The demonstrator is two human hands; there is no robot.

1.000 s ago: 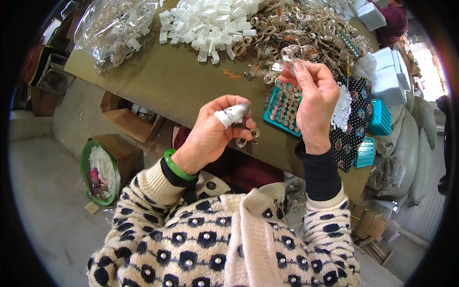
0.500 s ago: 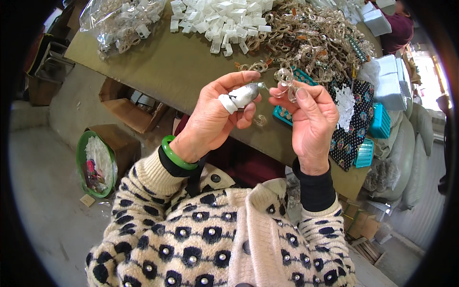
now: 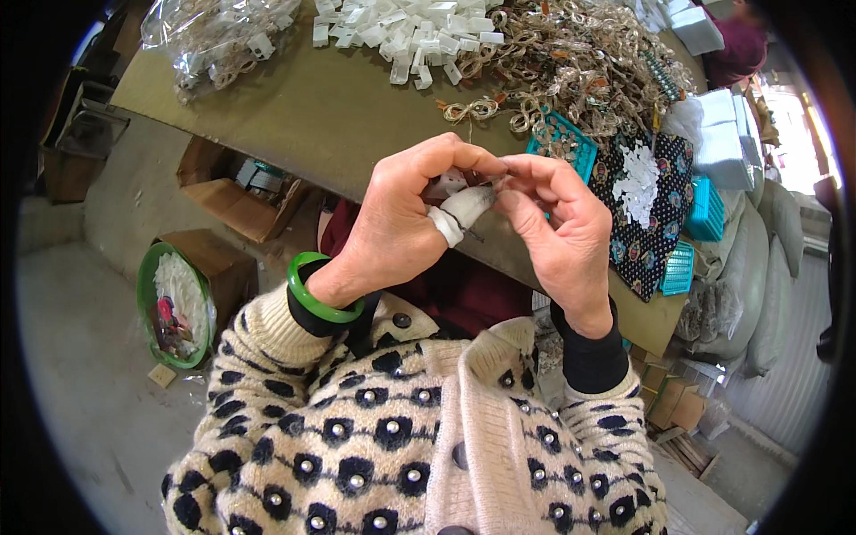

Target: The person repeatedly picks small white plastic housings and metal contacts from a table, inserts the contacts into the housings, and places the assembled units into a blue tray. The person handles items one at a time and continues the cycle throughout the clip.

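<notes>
My left hand [image 3: 392, 205] and my right hand [image 3: 566, 227] meet above the near edge of the table, fingertips pinched close together. A white wrapping [image 3: 459, 214], greyed toward its tip, covers the left thumb. Whatever the fingertips hold is small and mostly hidden behind them. A thin strand runs from near the left forefinger up toward a looped bundle of clear cord [image 3: 473, 110] on the table. A green bangle [image 3: 325, 287] circles my left wrist.
Beyond my hands lie a heap of tangled cord bundles [image 3: 580, 67], a pile of small white plastic boxes [image 3: 423, 36] and a clear bag [image 3: 223, 45]. A turquoise basket [image 3: 571, 147] and a patterned dark cloth [image 3: 669, 205] with white pieces sit right. A green tub [image 3: 147, 303] stands left.
My hands have drawn together and their fingertips now meet. The looped clear cord that showed between my right fingers is no longer visible there. The left thumb has turned.
</notes>
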